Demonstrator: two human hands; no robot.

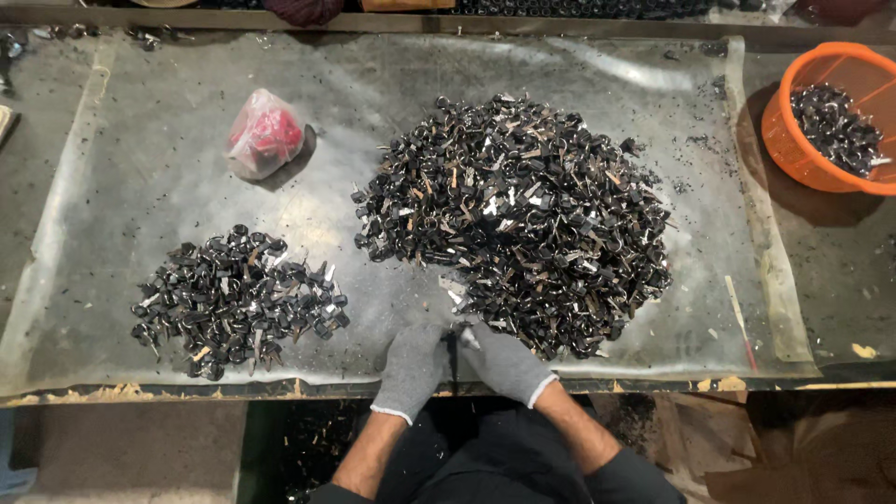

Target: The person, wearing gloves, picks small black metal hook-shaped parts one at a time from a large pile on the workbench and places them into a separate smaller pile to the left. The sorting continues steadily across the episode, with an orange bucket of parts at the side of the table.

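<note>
A long dark workbench (56,140) fills the frame, covered by a scuffed, translucent plastic sheet (168,196) curling at its edges. On the sheet, right of centre, lies a big heap of small black-and-metal parts (523,219); a smaller pile of similar black parts (238,301) sits at lower left. A knotted clear plastic bag with red contents (263,135) rests at upper left. An orange plastic basket (793,140) stands at upper right.

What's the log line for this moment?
left hand: small dark part | right hand: same | big pile beside | small pile left | orange basket right
</note>
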